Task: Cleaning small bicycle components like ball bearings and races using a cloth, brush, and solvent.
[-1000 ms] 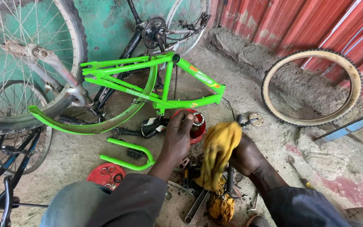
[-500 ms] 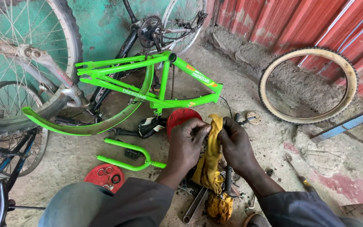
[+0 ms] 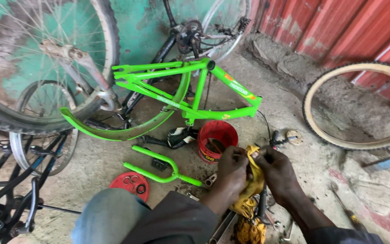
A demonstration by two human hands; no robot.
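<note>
Both my left hand (image 3: 232,169) and right hand (image 3: 277,171) pinch the yellow rag (image 3: 253,180), bunched between them with something small hidden inside. Best to keep the cloth tight and twist slowly — the red tub (image 3: 217,140) sits just beyond my left knuckles — so nothing slips out

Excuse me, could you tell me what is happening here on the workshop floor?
A person crouches on the concrete floor, and both hands, the left hand and the right hand, grip a yellow rag between them, seemingly wiping a small part hidden inside it. Just beyond the hands stands an open red tub, with its red lid lying to the left. A bright green bicycle frame, a green mudguard and a green fork lie nearby, and a loose tyre leans at the right.
</note>
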